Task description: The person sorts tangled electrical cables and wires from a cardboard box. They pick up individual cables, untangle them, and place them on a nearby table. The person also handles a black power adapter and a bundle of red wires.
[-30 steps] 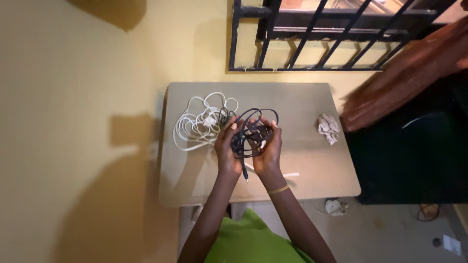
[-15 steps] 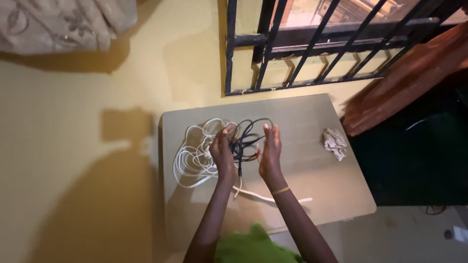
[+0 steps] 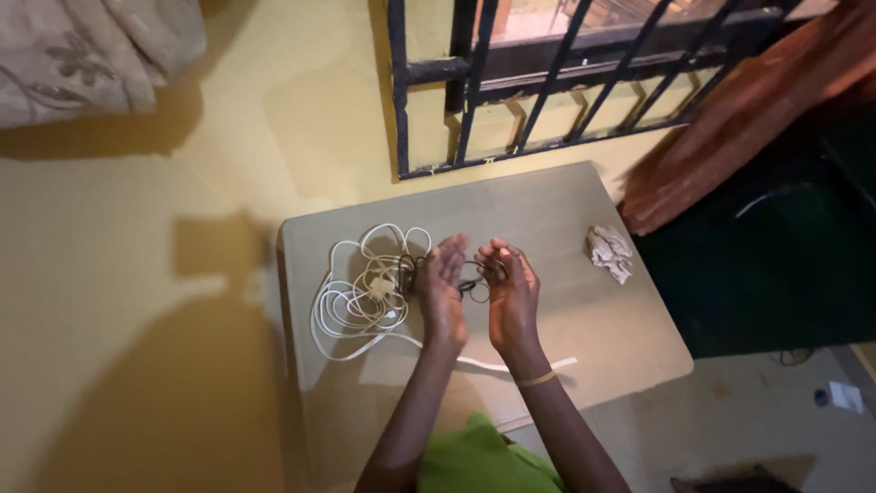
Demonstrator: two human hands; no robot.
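Both my hands are over the middle of a small grey-brown table [image 3: 566, 219]. A tangle of black cable [image 3: 474, 279] sits between them. My right hand [image 3: 511, 294] has its fingers curled around the black cable. My left hand [image 3: 444, 288] is flat and upright against the left side of the bundle, fingers extended. A loose heap of white cable [image 3: 365, 297] lies on the table just left of my left hand, with one white strand [image 3: 511, 367] trailing toward the table's front edge.
A crumpled pale cloth [image 3: 609, 251] lies at the table's right side. Black window bars [image 3: 547, 82] rise behind the table against a yellow wall. A rust-coloured curtain [image 3: 748, 110] hangs at right, patterned fabric [image 3: 82, 46] at top left.
The black cable loops have been gathered down into a smaller bundle between my hands. My hands came closer together and the camera view shifted slightly.
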